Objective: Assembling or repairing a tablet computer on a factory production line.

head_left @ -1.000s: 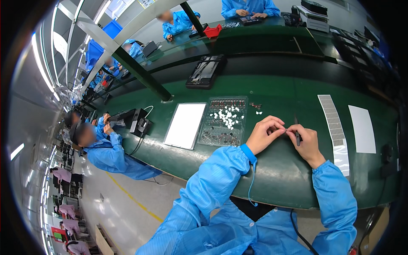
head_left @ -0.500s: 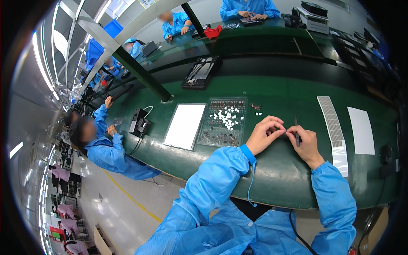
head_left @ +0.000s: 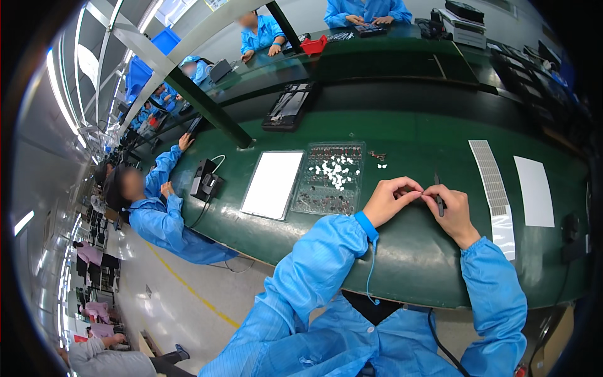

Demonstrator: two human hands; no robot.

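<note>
Over the green bench, my left hand (head_left: pixel 396 200) has thumb and forefinger pinched together, meeting the fingertips of my right hand (head_left: pixel 451 209). Whatever lies between those fingertips is too small to make out. Dark tweezers (head_left: pixel 438 188) are held in my right hand, pointing away from me. Left of my hands sits a clear plastic tray (head_left: pixel 308 182) with many small round parts and a scatter of white pieces (head_left: pixel 338 171). Beside its far right corner lie small reddish-brown parts (head_left: pixel 377 155) and a couple of white bits (head_left: pixel 382 166). A blue wrist strap (head_left: pixel 367 227) circles my left wrist.
A white panel (head_left: pixel 272 185) lies left of the tray. On the right are a strip of small labels (head_left: pixel 490 179) and a white sheet (head_left: pixel 534 190). A black device (head_left: pixel 289 107) rests on the dark belt beyond. A co-worker (head_left: pixel 160 207) sits left, near a black box (head_left: pixel 206 180).
My hands stay almost in place. The black device on the belt has shifted slightly left. The co-worker at left reaches farther out, and a person in grey has appeared at the lower left.
</note>
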